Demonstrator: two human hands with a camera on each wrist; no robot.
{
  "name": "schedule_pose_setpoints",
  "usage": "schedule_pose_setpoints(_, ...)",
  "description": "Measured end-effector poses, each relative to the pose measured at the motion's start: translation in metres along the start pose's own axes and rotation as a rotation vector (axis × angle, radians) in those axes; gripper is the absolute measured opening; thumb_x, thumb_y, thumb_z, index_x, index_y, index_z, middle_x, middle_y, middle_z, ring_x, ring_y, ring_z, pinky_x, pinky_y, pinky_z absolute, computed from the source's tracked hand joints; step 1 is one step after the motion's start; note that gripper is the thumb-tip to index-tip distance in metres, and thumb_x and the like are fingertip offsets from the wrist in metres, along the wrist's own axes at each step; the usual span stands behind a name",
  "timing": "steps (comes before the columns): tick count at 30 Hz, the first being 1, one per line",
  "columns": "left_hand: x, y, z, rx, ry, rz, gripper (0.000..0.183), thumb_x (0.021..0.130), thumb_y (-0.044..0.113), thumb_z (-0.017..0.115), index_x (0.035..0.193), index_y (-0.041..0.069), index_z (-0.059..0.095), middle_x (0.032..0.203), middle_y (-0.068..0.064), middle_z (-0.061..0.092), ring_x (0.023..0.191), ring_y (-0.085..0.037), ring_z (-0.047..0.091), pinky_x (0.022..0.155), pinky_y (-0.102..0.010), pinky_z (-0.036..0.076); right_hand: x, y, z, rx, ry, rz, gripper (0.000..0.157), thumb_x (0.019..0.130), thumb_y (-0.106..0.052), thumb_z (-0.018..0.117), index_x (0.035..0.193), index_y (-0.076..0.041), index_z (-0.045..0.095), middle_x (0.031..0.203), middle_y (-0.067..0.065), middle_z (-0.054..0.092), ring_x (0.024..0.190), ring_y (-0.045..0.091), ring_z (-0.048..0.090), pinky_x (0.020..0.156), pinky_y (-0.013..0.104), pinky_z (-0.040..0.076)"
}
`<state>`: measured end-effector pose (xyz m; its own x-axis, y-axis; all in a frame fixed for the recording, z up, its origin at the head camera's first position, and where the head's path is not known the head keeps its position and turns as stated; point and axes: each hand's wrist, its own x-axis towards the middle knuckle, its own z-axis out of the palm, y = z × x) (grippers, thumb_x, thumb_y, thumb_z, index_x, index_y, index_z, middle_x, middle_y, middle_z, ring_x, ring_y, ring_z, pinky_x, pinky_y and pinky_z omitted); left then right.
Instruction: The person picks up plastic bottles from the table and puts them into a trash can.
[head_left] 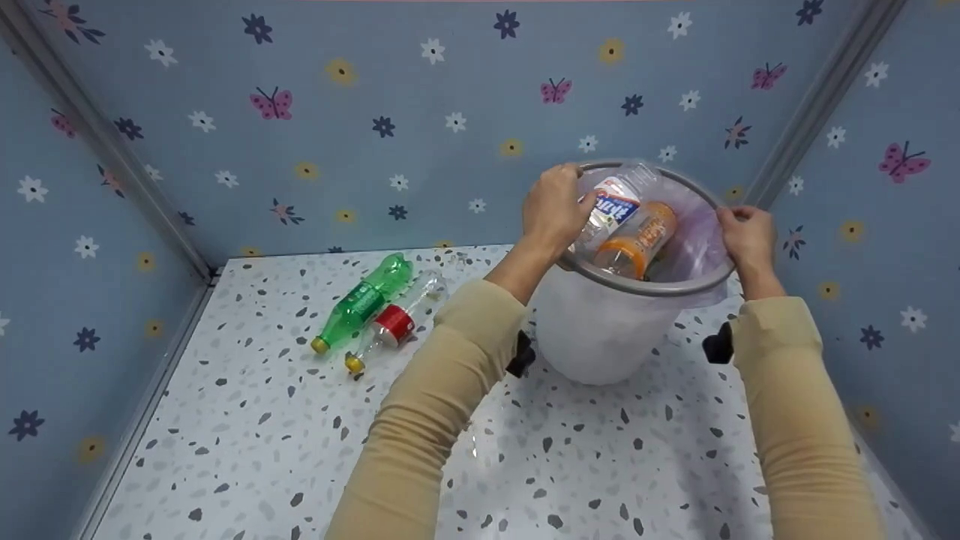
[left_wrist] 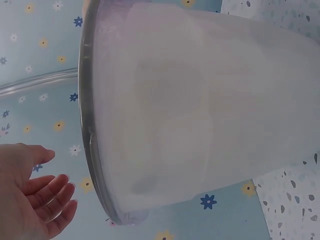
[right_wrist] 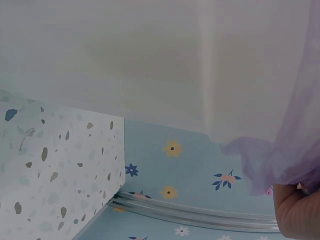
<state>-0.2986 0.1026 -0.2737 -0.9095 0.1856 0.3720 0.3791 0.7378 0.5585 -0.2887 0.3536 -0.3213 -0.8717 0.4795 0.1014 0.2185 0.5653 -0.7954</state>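
A white trash bin [head_left: 600,330] with a grey rim ring [head_left: 637,287] stands on the speckled surface, lined with a thin purplish trash bag [head_left: 694,240]. Inside it lie a clear bottle [head_left: 611,206] with a blue-and-white label and an orange-labelled bottle [head_left: 641,240]. At the rim's left side is my left hand [head_left: 555,206]; the left wrist view shows this hand [left_wrist: 37,192] beside the rim, thumb and loosely bent fingers apart, with nothing between them. My right hand [head_left: 750,240] pinches the bag at the rim's right side, its fingers curled against the purple film [right_wrist: 295,155].
Left of the bin, a green bottle [head_left: 364,304] and a clear bottle with a red label [head_left: 394,325] lie on their sides, both yellow-capped. Blue flower-patterned panels [head_left: 420,150] enclose the speckled white surface [head_left: 262,420] at the back and both sides.
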Motion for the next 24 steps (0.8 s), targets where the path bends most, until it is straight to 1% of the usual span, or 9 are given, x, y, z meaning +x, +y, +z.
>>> schedule_pose_setpoints(5, -0.006, -0.009, -0.007, -0.02, 0.04, 0.026, 0.032, 0.084, 0.025, 0.06, 0.11, 0.006, 0.06, 0.101, -0.004, 0.06, 0.087, -0.01, 0.056, 0.071, -0.018, 0.045, 0.0, 0.001, 0.0, 0.009, -0.015, 0.019, 0.05, 0.093, -0.034, 0.036, 0.125, 0.004, 0.045, 0.118, 0.019, 0.046, 0.09, 0.018, 0.045, 0.077, 0.028, 0.041)
schedule_pose_setpoints(9, -0.011, -0.017, -0.011, -0.032, 0.063, 0.039, 0.03, 0.084, 0.025, 0.06, 0.108, 0.006, 0.061, 0.099, -0.004, 0.059, 0.086, -0.011, 0.056, 0.07, -0.019, 0.045, 0.001, 0.0, 0.0, 0.004, -0.015, 0.019, 0.05, 0.093, -0.034, 0.036, 0.124, 0.003, 0.046, 0.117, 0.018, 0.047, 0.088, 0.015, 0.045, 0.075, 0.026, 0.041)
schedule_pose_setpoints(12, -0.016, -0.024, -0.014, -0.055, 0.074, 0.046, 0.029, 0.084, 0.024, 0.06, 0.107, 0.005, 0.061, 0.097, -0.005, 0.058, 0.085, -0.012, 0.055, 0.069, -0.019, 0.045, 0.001, -0.001, -0.001, 0.003, -0.017, 0.021, 0.05, 0.093, -0.034, 0.036, 0.124, 0.003, 0.046, 0.115, 0.017, 0.047, 0.086, 0.014, 0.045, 0.073, 0.025, 0.041)
schedule_pose_setpoints(17, -0.027, -0.037, -0.016, -0.079, 0.099, 0.059, 0.027, 0.085, 0.022, 0.059, 0.106, 0.004, 0.061, 0.096, -0.006, 0.058, 0.084, -0.013, 0.055, 0.068, -0.021, 0.045, 0.001, -0.002, 0.0, 0.016, -0.029, 0.027, 0.05, 0.092, -0.034, 0.036, 0.124, 0.003, 0.045, 0.115, 0.017, 0.047, 0.087, 0.014, 0.046, 0.075, 0.026, 0.042)
schedule_pose_setpoints(22, -0.04, -0.055, -0.018, -0.079, 0.118, 0.089, 0.028, 0.087, 0.02, 0.057, 0.108, 0.002, 0.059, 0.097, -0.008, 0.057, 0.082, -0.016, 0.055, 0.066, -0.026, 0.045, 0.001, 0.0, 0.0, -0.002, -0.003, -0.008, 0.048, 0.091, -0.032, 0.038, 0.12, 0.006, 0.049, 0.107, 0.014, 0.05, 0.078, 0.009, 0.045, 0.07, 0.024, 0.04)
schedule_pose_setpoints(24, -0.044, -0.062, -0.019, -0.074, 0.119, 0.088, 0.028, 0.088, 0.02, 0.056, 0.109, 0.002, 0.059, 0.097, -0.008, 0.057, 0.083, -0.017, 0.056, 0.067, -0.028, 0.046, 0.001, 0.0, 0.0, -0.012, 0.007, -0.023, 0.048, 0.091, -0.032, 0.038, 0.118, 0.006, 0.05, 0.104, 0.013, 0.051, 0.075, 0.008, 0.044, 0.068, 0.024, 0.04)
